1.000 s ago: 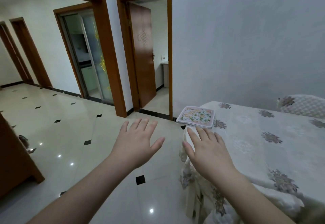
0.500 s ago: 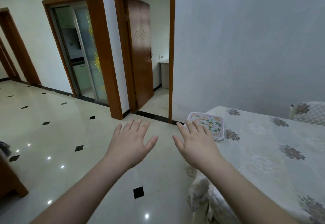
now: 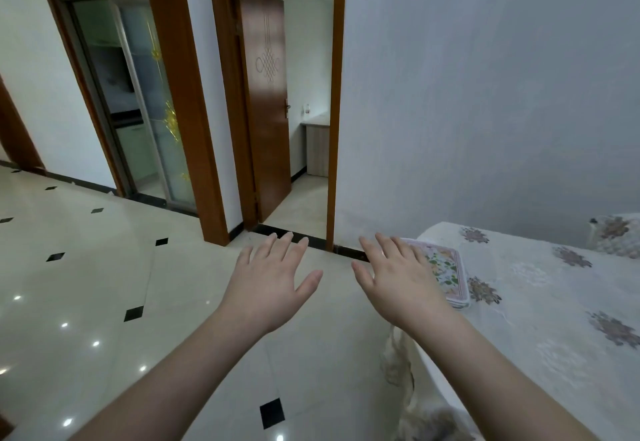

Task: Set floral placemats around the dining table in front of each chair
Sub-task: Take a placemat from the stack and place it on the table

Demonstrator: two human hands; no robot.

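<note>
Reaching forward with both hands spread flat, palms down and holding nothing, we have the stack of floral placemats [image 3: 446,276] lying ahead and to the right of us, at the near corner of the desk [image 3: 540,302], on its pale flowered cloth. Our right hand [image 3: 398,284] is plainly the nearer one: its fingers [image 3: 388,250] overlap the left edge of the stack in our view, though we cannot tell whether they touch it or only hover above. Our left hand [image 3: 270,284] hangs out over the tiled floor [image 3: 104,284], well apart from the desk and from the stack, with a gap between the two thumbs. The placemats look roughly square with rounded corners, so we see no strong long axis; as we face them, the stack runs away from us along the desk's edge, its near corner close to the desk's rim and just beside a printed flower on the cloth. Several layers show at that near corner, so we judge that more than one mat lies there. A chair back [image 3: 616,236] in a matching cover shows at the far right, beyond the desk. We judge that the coming move turns on this offset: the right hand needs only to settle onto the stack, while the left must cross rightward over the desk's edge to meet its near left side.
</note>
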